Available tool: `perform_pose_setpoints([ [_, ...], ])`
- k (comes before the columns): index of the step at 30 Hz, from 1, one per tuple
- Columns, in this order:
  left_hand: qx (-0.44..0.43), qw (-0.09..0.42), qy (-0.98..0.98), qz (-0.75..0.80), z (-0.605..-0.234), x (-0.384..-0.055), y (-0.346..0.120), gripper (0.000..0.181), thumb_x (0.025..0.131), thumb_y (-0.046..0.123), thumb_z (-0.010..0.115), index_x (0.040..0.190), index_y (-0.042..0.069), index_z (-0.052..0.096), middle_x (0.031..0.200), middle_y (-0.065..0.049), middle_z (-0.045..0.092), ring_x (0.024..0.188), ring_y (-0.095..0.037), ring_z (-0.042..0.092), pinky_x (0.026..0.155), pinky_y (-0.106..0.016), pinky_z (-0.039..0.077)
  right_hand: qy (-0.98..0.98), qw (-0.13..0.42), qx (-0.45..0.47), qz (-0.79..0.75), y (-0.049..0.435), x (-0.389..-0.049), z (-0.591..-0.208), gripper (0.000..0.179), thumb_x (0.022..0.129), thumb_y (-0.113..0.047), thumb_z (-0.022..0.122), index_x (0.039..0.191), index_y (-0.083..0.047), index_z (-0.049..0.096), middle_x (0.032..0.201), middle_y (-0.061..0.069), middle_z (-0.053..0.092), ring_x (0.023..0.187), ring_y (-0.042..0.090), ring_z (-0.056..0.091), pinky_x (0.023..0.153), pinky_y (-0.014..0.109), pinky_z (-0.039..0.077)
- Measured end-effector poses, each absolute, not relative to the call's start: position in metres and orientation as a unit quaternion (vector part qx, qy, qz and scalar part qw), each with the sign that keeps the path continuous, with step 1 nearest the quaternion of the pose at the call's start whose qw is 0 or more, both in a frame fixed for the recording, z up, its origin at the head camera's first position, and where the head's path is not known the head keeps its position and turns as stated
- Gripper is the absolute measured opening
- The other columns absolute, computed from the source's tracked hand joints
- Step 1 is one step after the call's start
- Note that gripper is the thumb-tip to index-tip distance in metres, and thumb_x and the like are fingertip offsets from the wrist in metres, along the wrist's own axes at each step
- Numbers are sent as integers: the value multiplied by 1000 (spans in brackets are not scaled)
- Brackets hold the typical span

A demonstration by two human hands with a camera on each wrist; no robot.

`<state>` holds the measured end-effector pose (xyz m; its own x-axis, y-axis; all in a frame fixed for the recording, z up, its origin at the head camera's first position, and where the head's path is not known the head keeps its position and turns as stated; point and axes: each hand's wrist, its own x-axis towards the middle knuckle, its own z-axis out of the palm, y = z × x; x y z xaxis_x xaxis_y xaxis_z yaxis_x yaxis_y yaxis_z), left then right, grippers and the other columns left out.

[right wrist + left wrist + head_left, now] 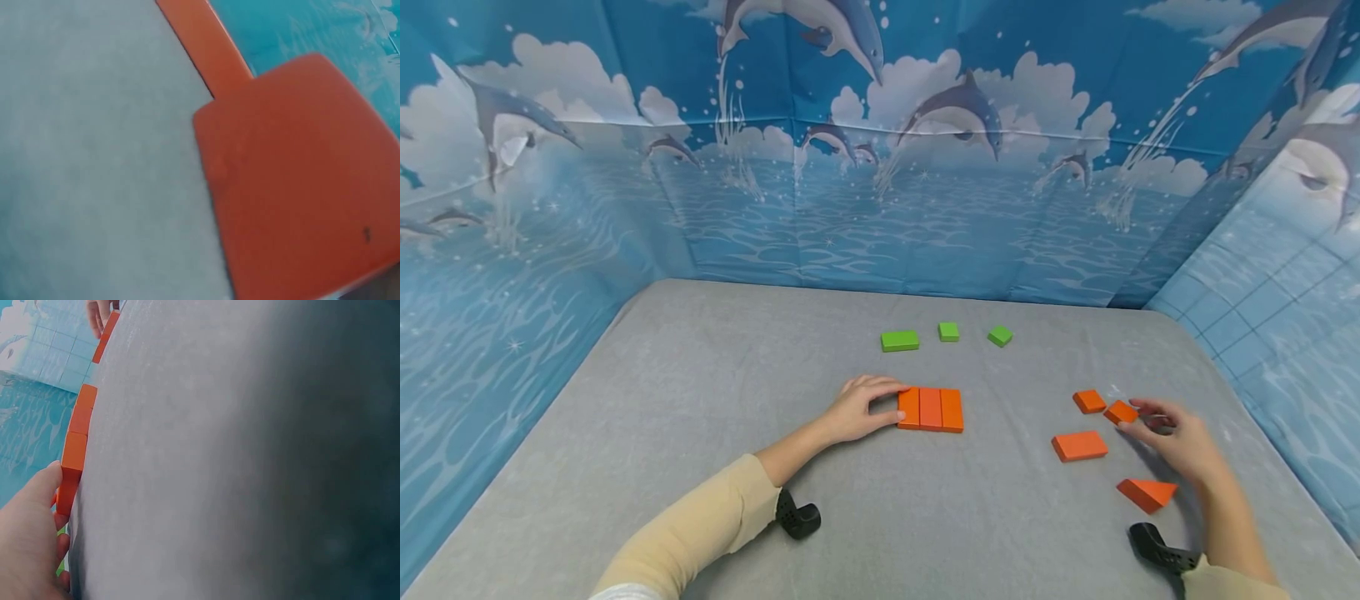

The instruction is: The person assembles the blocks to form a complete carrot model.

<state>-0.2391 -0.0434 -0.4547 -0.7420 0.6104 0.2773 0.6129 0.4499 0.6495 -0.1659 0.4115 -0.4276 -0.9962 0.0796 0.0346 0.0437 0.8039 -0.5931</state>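
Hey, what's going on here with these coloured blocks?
A person is handling orange blocks on a grey surface. The left hand holds the left end of a row of three orange blocks, while the right hand pinches a small orange block. Three other orange pieces lie nearby; three green blocks lie farther back.

Walled on three sides by blue cloth [917, 33], printed with dolphins [953, 107], clouds [561, 79], water [880, 242] and tiles [1273, 300] at right. Spread below with grey cloth [737, 342]. Lit evenly.

bright, clear head view; left wrist view: grey cloth [187, 437] blurs into shadow rightward.
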Motion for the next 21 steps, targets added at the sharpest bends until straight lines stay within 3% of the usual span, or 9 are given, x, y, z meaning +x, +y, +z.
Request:
perform_pose_setpoints([
  [3,-359,6,-853,-380,-456,-240,-43,43,86,29,64,126,16,57,128,-4,54,121,-23,42,100,-49,24,-950,35,-34,308,412,-167,-430,55,87,-34,62,123,6,50,114,28,51,95,32,48,66,29,42],
  [8,-358,5,-854,-378,-455,-240,-44,43,86,30,64,126,16,57,128,-3,54,121,-23,42,100,-50,23,-953,41,-38,299,413,-168,-430,54,87,-36,61,120,5,53,110,26,55,86,10,47,63,20,40],
  [10,-356,1,-854,-378,-455,-240,-44,43,86,29,64,126,16,57,128,-3,54,121,-23,42,101,-50,23,-951,35,-45,304,413,-169,-430,56,87,-37,60,121,6,51,111,28,53,88,16,49,66,26,44],
  [12,-356,-3,-855,-377,-455,-240,-44,43,86,29,64,126,16,57,129,-3,54,121,-22,42,101,-49,23,-949,35,-42,310,411,-168,-427,55,89,-36,58,122,7,50,112,30,50,91,29,50,70,37,45],
  [13,-355,-4,-856,-376,-455,-240,-44,43,86,30,64,126,17,57,129,-3,53,122,-22,42,101,-49,23,-949,36,-39,310,409,-168,-424,54,89,-35,58,122,7,50,113,30,49,93,34,49,70,37,46],
  [15,-356,-6,-855,-376,-455,-240,-44,43,86,29,64,127,16,57,129,-4,53,121,-23,42,101,-49,23,-949,45,-22,312,402,-167,-416,53,89,-34,58,123,6,50,115,30,48,96,26,50,73,34,46],
  [19,-359,-7,-853,-378,-453,-238,-44,43,86,29,64,127,15,56,129,-5,53,121,-24,42,100,-50,23,-948,77,40,305,377,-169,-394,45,88,-29,62,121,1,54,114,22,52,90,3,45,67,11,37],
  [21,-360,-4,-852,-380,-453,-238,-45,43,86,28,63,127,14,56,129,-6,53,120,-24,42,100,-51,23,-944,87,72,309,358,-172,-386,41,87,-25,63,119,0,55,112,19,54,89,4,45,72,13,37],
])
